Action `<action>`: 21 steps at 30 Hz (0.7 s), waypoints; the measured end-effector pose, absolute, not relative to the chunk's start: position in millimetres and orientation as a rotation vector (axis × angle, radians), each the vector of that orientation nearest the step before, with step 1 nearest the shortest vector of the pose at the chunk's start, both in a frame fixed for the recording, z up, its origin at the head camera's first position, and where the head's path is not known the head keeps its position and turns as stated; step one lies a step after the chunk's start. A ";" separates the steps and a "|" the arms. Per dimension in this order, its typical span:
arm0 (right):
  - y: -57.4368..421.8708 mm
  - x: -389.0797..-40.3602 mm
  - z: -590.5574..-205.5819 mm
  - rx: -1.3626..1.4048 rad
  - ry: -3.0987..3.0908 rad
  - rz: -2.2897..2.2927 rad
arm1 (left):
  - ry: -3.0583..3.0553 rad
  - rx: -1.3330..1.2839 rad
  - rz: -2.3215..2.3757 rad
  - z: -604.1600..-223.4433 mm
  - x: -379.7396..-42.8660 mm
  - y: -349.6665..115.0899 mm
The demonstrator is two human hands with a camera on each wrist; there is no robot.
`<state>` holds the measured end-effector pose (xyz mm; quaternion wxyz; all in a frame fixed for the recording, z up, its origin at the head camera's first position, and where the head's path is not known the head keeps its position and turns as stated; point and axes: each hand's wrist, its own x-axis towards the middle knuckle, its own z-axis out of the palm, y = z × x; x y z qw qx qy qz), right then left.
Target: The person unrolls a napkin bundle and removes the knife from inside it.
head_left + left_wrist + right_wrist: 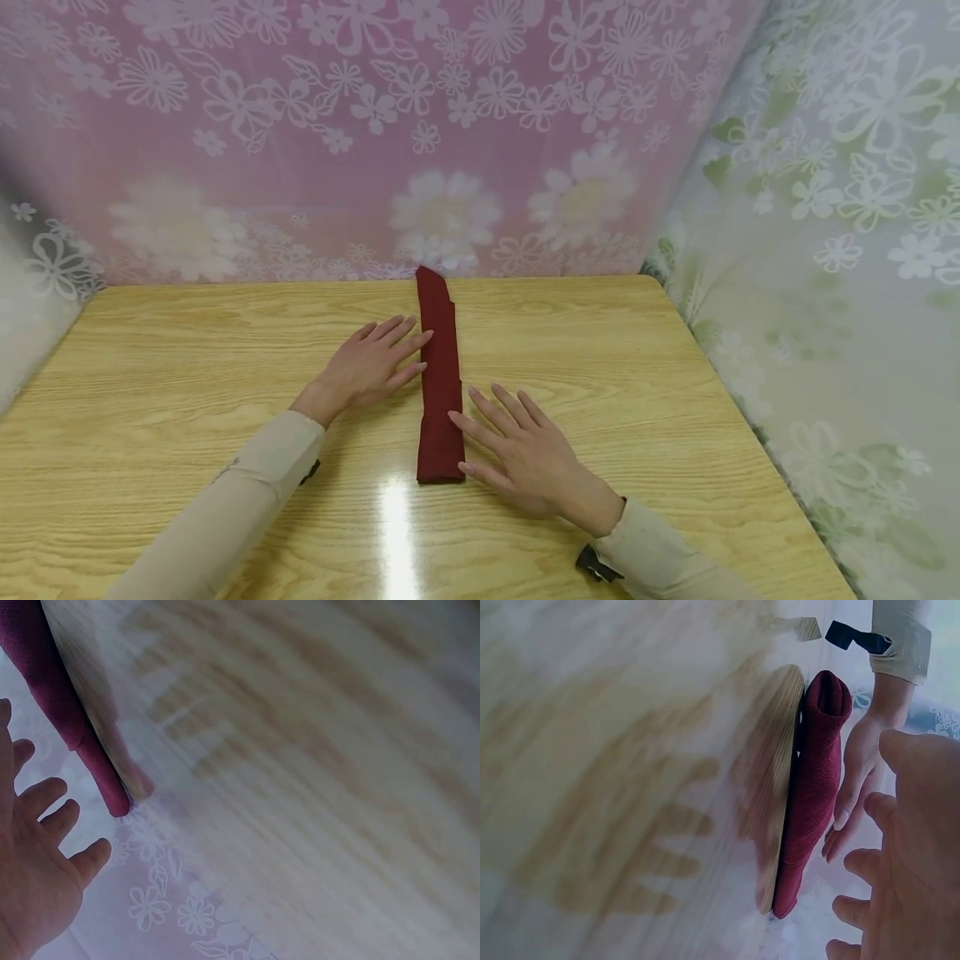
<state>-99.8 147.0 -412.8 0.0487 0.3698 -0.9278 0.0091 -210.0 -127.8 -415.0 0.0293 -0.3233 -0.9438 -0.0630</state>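
A dark red cloth (pixel 441 375), folded into a long narrow strip, lies lengthwise on the wooden table (pixel 225 358). My left hand (pixel 371 367) is at its left side, fingers spread, with fingertips over the long edge. Lower down on the right, my right hand (pixel 528 462) has its fingers extended, thumb and index tip at the cloth's right edge. The right wrist view shows the rolled layers at the near end of the cloth (pixel 810 795), with a gap between it and the right hand (pixel 922 840). Whether the left fingertips touch the fabric, I cannot tell.
A pink flowered curtain (pixel 337 167) hangs along the table's far edge, and the cloth's far end reaches that edge. Pale flowered fabric (pixel 825 250) borders the right side. Each sleeve has a dark strap (pixel 597 564) near the wrist.
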 end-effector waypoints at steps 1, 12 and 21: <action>146.8 -99.9 -413.0 1.125 -2.829 0.027 | -2.913 -0.996 -0.195 -415.3 -210.5 -127.4; 143.7 -101.1 -413.5 1.123 -2.826 0.032 | -2.908 -1.014 -0.239 -417.5 -220.9 -116.7; 141.1 -100.7 -414.0 1.128 -2.811 0.060 | -2.961 -1.011 -0.176 -416.2 -227.8 -109.3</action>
